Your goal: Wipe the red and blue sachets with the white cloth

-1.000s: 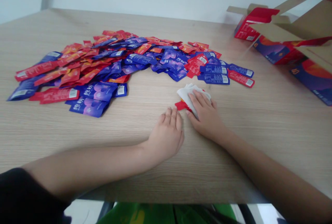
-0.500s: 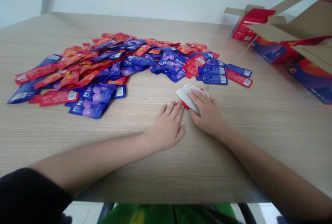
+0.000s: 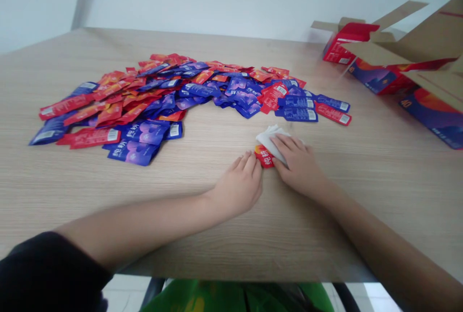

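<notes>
My right hand (image 3: 298, 165) lies flat on a crumpled white tissue (image 3: 268, 136), pressing it onto a red sachet (image 3: 265, 156) on the wooden table (image 3: 217, 235). Only the sachet's near end with white lettering shows from under the tissue. My left hand (image 3: 240, 184) rests on the table with its fingers together, the fingertips touching the sachet's left edge. Beyond both hands spreads a wide pile of red and blue sachets (image 3: 173, 95).
Opened cardboard boxes (image 3: 394, 61), printed red and blue, lie at the table's far right. A wall runs behind the table's back edge. The table's near edge is just below my forearms, with something green under it.
My right hand has slid the tissue a little to the right, so more of the red sachet's near end shows. My left fingertips stay at the sachet's edge. The camera has tilted slightly.
</notes>
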Demonstrator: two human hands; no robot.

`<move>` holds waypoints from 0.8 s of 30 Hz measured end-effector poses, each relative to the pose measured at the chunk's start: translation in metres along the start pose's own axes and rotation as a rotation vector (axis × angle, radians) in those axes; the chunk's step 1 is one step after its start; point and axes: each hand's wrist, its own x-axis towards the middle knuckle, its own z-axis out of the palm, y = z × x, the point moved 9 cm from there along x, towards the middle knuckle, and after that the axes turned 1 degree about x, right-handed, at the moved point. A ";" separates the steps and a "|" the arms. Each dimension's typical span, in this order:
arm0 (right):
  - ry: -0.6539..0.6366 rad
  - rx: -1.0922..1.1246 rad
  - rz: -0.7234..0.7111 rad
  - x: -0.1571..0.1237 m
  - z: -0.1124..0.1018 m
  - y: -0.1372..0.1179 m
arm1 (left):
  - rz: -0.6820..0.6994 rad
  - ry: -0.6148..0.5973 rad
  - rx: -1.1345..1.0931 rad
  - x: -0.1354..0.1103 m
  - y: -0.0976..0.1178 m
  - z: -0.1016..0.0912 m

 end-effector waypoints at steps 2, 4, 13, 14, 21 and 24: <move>0.007 0.013 0.045 -0.006 0.000 -0.002 | 0.010 -0.004 0.016 -0.001 0.003 -0.001; 0.045 0.022 0.088 -0.008 -0.002 -0.007 | 0.012 -0.010 0.013 -0.001 0.003 -0.002; 0.046 0.042 0.023 -0.005 0.000 -0.027 | 0.021 -0.039 0.022 0.000 0.000 -0.003; 0.065 0.029 0.082 -0.003 -0.001 -0.014 | 0.024 -0.039 0.040 -0.001 0.001 -0.002; 0.028 0.040 -0.020 -0.008 0.003 -0.036 | 0.036 -0.015 0.041 0.000 0.001 -0.002; -0.011 0.066 -0.078 -0.009 0.004 -0.046 | 0.036 -0.009 0.047 0.001 0.001 -0.002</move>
